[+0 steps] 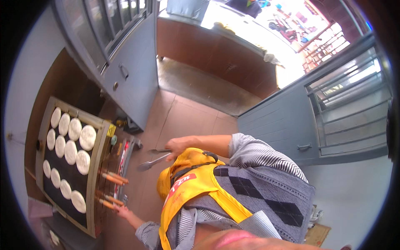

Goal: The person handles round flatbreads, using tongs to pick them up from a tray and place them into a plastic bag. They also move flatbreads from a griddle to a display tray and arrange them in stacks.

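My right hand (177,147) grips metal tongs (152,163), their jaws spread apart and nothing between them. The tongs hang over the floor in front of the yellow apron (184,200). To their left is a framed griddle (62,171) with a dark surface. Pale round flatbreads (75,129) lie on it in rows, with a bare strip between two of the rows. Orange handles (115,178) stick out from the griddle's near side in two pairs. My left hand (123,212) is closed around the end of a lower handle (107,204); its fingertips are partly hidden.
A grey door (131,75) with a barred window stands beyond the griddle. Another grey door (278,125) is on the right. A brown-fronted counter (212,53) crosses the doorway. Reddish floor tiles (190,109) lie between. A yellow warning label (111,130) marks the griddle's corner.
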Tool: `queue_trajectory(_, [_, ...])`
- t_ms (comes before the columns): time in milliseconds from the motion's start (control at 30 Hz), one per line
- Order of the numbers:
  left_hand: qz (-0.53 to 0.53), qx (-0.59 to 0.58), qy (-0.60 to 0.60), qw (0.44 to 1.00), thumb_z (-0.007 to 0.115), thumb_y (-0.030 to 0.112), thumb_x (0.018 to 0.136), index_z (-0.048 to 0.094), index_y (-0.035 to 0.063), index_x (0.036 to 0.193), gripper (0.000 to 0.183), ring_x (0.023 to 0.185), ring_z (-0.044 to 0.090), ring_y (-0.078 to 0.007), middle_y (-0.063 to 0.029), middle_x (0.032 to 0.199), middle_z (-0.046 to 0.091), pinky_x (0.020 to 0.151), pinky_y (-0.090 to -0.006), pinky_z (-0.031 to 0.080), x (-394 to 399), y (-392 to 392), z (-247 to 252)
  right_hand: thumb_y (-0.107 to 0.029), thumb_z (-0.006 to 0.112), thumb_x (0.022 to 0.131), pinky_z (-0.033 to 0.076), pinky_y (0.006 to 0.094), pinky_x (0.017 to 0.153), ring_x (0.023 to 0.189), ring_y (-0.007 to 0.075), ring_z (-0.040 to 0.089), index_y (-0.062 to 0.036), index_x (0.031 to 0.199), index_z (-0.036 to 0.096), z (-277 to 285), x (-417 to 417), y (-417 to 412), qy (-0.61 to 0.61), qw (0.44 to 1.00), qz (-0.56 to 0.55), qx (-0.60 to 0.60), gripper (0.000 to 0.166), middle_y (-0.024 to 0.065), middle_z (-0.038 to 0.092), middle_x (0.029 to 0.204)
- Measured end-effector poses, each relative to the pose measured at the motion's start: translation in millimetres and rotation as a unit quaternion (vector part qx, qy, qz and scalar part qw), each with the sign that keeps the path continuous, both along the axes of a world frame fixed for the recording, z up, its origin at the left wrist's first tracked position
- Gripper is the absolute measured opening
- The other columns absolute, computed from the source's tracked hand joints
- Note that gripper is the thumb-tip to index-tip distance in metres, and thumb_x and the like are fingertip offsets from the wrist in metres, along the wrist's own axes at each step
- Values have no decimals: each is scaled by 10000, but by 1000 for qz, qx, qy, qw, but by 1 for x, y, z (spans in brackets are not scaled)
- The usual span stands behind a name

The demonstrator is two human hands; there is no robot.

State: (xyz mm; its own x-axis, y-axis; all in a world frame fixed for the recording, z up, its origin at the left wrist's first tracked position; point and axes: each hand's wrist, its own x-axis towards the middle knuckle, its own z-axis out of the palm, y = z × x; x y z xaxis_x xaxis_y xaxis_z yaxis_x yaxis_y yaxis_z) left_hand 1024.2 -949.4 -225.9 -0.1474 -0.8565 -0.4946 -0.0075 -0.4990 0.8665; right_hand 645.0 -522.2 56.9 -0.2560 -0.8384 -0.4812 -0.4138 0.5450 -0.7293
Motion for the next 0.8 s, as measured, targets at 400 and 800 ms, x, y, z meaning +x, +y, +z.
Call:
queue_trajectory(400, [-283,189,-156,927,447,396,1018,446,99,1380,469,1020,596,-259,-145,1293,530,908,-411,484,127,158,15,-484,654,880,513,461,785,915,380,669,-67,1016,717,-60,3,-257,205,956,208,37,443,220,700,920])
queue_trajectory(800, [-352,268,-177,879,502,359,1000,516,95,1241,358,889,594,-212,-104,1103,565,785,-366,484,139,127,-38,-366,630,902,544,476,753,847,398,671,-34,1082,624,-109,74,-336,133,975,142,-103,378,190,694,874])
